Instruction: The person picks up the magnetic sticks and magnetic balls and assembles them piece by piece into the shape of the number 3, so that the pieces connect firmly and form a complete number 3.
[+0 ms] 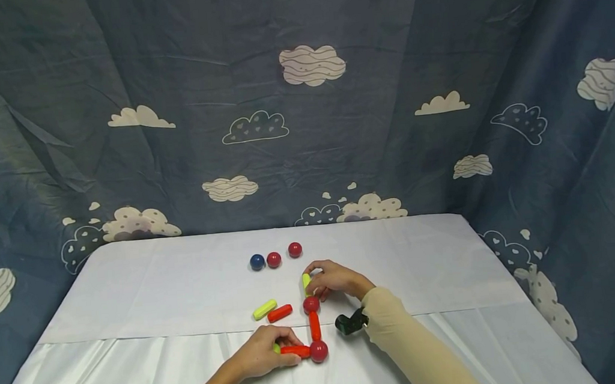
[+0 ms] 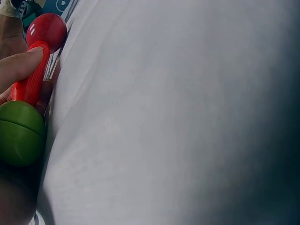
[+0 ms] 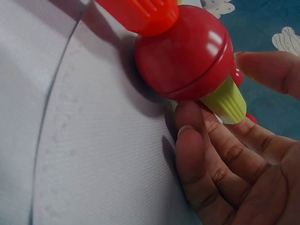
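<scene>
My left hand [image 1: 266, 351] grips a red rod [image 2: 32, 82], thumb on top of it. This rod joins a green ball [image 2: 21, 133], mostly covered by the hand in the head view, to a red ball [image 1: 319, 351]. From that ball a second red rod [image 1: 315, 326] leads to another red ball [image 1: 311, 305]. A yellow-green rod [image 3: 227, 103] sticks out of the far ball. My right hand [image 1: 336, 277] has its fingers curled about this rod, whose end meets a finger; the thumb stands at the other side, its exact contact unclear.
A loose yellow-green rod [image 1: 265, 309] and a loose red rod [image 1: 279, 313] lie left of the joined pieces. Farther back are a blue ball [image 1: 257, 262] and two red balls [image 1: 273, 260]. A dark device [image 1: 351, 322] sits at the right wrist. White cloth [image 1: 158, 288] covers the table.
</scene>
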`<state>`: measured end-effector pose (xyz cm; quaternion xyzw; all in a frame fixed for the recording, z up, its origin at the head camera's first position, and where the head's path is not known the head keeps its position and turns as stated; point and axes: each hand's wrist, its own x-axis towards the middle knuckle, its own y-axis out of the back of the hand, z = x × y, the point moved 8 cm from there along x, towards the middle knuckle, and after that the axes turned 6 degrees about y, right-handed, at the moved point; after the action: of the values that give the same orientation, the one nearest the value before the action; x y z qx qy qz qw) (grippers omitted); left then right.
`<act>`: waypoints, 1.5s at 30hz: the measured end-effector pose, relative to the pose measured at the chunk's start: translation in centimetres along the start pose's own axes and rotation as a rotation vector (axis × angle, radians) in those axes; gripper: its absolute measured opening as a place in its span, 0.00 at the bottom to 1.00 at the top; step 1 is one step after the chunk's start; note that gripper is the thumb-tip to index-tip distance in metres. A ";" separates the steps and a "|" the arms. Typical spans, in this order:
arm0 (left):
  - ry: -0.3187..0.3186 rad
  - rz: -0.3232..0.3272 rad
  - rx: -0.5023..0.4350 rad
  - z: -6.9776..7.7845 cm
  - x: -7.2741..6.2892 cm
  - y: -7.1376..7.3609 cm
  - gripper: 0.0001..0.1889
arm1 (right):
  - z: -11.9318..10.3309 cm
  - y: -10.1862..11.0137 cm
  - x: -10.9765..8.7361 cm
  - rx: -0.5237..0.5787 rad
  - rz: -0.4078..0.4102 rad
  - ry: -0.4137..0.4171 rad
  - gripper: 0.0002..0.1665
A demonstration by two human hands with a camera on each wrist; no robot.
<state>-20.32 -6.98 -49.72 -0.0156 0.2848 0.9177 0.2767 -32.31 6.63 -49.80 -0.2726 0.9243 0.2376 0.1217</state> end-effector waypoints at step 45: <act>0.012 0.001 -0.024 -0.1 0.0 0.0 0.07 | -2.1 4.7 4.4 -0.061 0.225 0.085 0.22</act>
<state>-20.33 -7.02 -49.80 -0.0244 0.2753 0.9211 0.2742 -38.71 7.04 -47.78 -0.1804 0.9458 0.2659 0.0468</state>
